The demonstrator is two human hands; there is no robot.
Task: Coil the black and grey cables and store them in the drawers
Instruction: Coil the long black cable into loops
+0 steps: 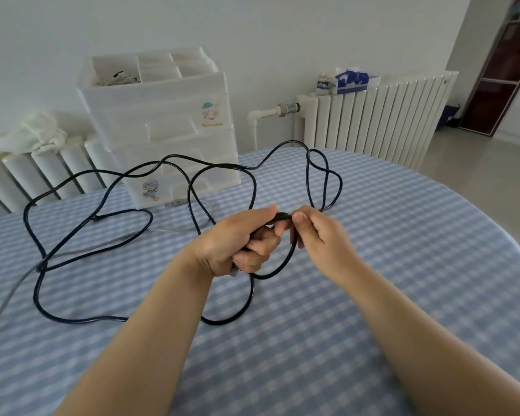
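Note:
A long black cable (81,319) sprawls in loose loops over the blue checked tablecloth (373,295). My left hand (240,244) is closed around a small coil of it above the table's middle. My right hand (318,232) pinches the same cable just to the right, thumb and fingers touching the left hand's fingertips. A thin grey cable (9,295) runs from the left edge toward the drawers, partly under the black loops. The white plastic drawer unit (162,130) stands at the table's far side, its drawers shut.
The unit's open top tray (114,73) holds pale cords. White radiators (373,115) line the wall behind, one with a cloth (33,133) on it, another with a tissue box (353,81). The table's rounded edge falls away on the right.

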